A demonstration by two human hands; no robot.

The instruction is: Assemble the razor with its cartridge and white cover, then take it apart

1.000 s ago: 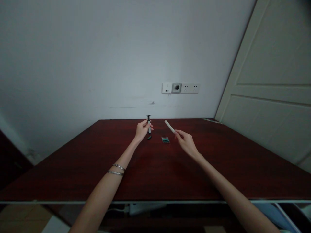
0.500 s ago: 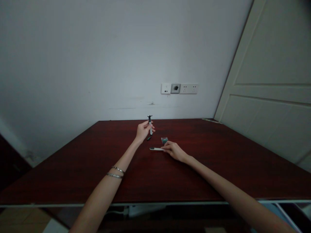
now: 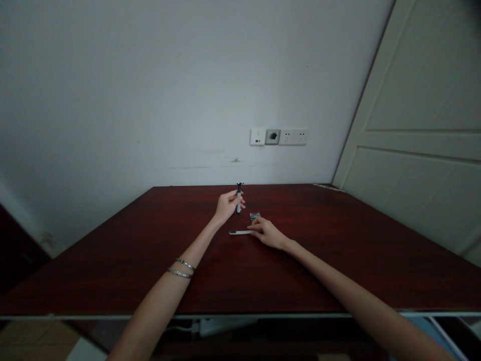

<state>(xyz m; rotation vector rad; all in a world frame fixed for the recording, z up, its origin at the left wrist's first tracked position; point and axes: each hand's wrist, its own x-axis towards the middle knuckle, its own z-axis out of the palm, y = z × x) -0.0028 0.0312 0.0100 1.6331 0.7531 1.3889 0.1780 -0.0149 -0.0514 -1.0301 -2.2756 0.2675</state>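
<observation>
My left hand (image 3: 226, 206) is closed around a razor (image 3: 239, 201) with a white-and-black handle. The razor stands upright above the table, its narrow dark T-shaped head at the top. My right hand (image 3: 267, 233) pinches the right end of a slim white stick with a dark tip (image 3: 240, 232), which points left, low over the tabletop; whether it touches the wood I cannot tell. Just behind the right fingers lies a small clear case (image 3: 255, 215) with green inside, partly covered by them.
The dark red wooden table (image 3: 112, 260) reaches back to a white wall (image 3: 188, 100). Wall sockets (image 3: 293, 137) sit above its far edge. At the right stands a pale panelled door (image 3: 421, 140). Under the front edge is a shelf space with a white item (image 3: 225, 326).
My left hand has moved slightly right and down with the razor. A small dark green piece that lay below it is out of sight. The white stick has shifted a little left.
</observation>
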